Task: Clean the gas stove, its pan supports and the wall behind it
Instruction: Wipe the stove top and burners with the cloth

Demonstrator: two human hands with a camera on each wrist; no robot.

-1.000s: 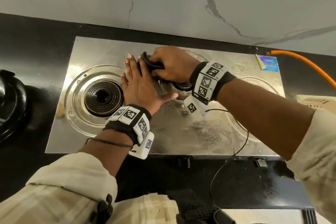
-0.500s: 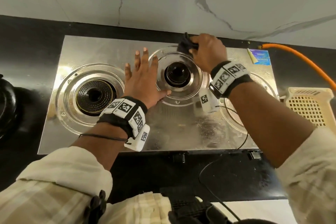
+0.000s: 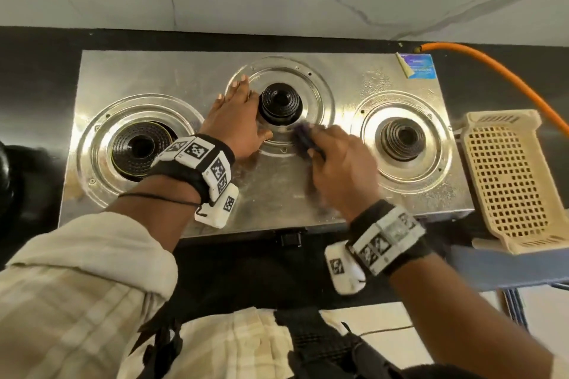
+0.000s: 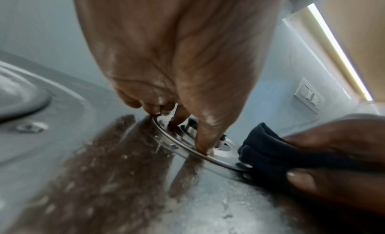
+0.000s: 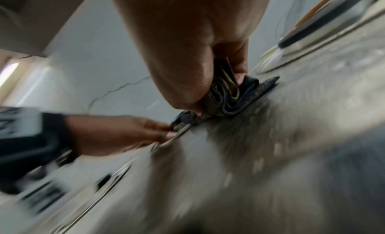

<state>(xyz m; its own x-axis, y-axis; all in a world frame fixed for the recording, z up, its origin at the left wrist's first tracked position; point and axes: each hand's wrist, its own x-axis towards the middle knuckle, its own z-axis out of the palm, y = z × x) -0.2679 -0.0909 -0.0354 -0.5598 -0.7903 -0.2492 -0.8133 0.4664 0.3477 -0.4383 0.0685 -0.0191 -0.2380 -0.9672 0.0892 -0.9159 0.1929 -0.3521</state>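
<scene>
We wear a cream and beige checked shirt, its sleeves rolled back above bare forearms at the lower left and lower right of the head view. Our left hand carries a black wrist strap fitted with white blocks printed with black square markers, and a thin black cable runs across the forearm just below it. Our right hand has a matching strap, its markers blurred, with a white marked block hanging at its lower left. A black harness strap with a buckle lies over the shirt at the bottom centre.
</scene>
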